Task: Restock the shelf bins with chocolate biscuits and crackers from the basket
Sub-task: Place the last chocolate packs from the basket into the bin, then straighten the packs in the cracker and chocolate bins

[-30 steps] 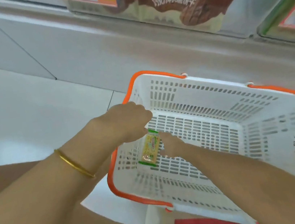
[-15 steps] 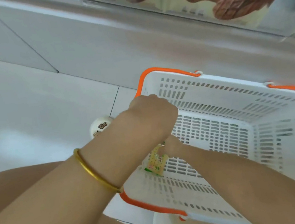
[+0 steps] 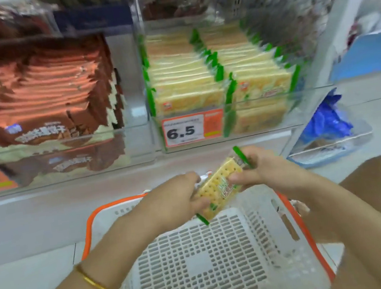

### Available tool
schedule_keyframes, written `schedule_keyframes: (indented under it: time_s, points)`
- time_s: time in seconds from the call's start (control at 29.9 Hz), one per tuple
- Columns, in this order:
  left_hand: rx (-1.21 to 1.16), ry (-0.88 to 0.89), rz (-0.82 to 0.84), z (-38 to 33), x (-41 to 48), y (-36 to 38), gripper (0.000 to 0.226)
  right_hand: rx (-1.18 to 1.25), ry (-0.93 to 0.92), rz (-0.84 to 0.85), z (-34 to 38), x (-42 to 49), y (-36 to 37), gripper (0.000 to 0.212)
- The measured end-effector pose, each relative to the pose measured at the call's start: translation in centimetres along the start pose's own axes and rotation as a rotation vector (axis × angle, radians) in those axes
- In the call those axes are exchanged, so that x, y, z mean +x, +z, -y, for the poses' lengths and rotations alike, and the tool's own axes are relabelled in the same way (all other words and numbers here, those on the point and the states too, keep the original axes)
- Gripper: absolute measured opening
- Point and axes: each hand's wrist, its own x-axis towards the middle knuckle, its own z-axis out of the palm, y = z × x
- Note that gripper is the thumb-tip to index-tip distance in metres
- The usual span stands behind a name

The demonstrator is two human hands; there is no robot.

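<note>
— Both hands busy?
— Yes. The left hand [image 3: 177, 200] grips the near end of one cracker pack [image 3: 220, 186], and the right hand [image 3: 264, 170] pinches the far end. The pack is tilted in the air, above the basket [image 3: 90, 222].
— And further out?
— On the shelf straight ahead is the cracker bin [image 3: 275, 95], holding rows of green-edged packs and a 6.5 price tag [image 3: 192, 129]. The chocolate biscuit bin [image 3: 61, 140] is just beside it on the left.

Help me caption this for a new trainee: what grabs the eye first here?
The left hand and right hand hold a green-edged cracker pack at centre, above the white, orange-rimmed basket. Behind, the shelf bins hold brown chocolate biscuits on the left and matching crackers on the right.
</note>
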Motion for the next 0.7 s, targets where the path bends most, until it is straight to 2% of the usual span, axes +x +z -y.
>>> schedule_keyframes:
  time_s: [0.13,0.23,0.3,0.4,0.47,0.6,0.7]
  points:
    - [-0.034,0.134,-0.216,-6.7,1.4,-3.1,0.031,0.153,-0.147,-0.203,2.6,-3.2,-6.0,0.033]
    - [0.044,0.23,-0.45,-10.2,2.0,-5.8,0.03,0.193,-0.291,-0.352,4.3,-3.8,-9.3,0.034]
    - [0.067,0.26,-0.62,-12.0,2.9,-7.7,0.031,0.17,-0.363,-0.455,5.3,-3.4,-11.5,0.032]
    - [0.065,0.225,-0.8,-13.0,4.8,-9.6,0.032,-0.019,-0.392,-0.599,5.7,-1.3,-13.2,0.029]
    - [0.083,0.165,-0.842,-12.9,6.4,-9.8,0.028,-0.158,-0.391,-0.659,5.5,0.3,-13.6,0.028]
    - [0.26,0.114,-0.858,-11.9,7.8,-9.3,0.022,-0.417,-0.454,-0.771,5.0,1.7,-13.3,0.044]
    - [0.355,0.11,-0.833,-10.9,7.7,-8.8,0.025,-0.591,-0.427,-0.752,4.6,1.4,-12.8,0.044]
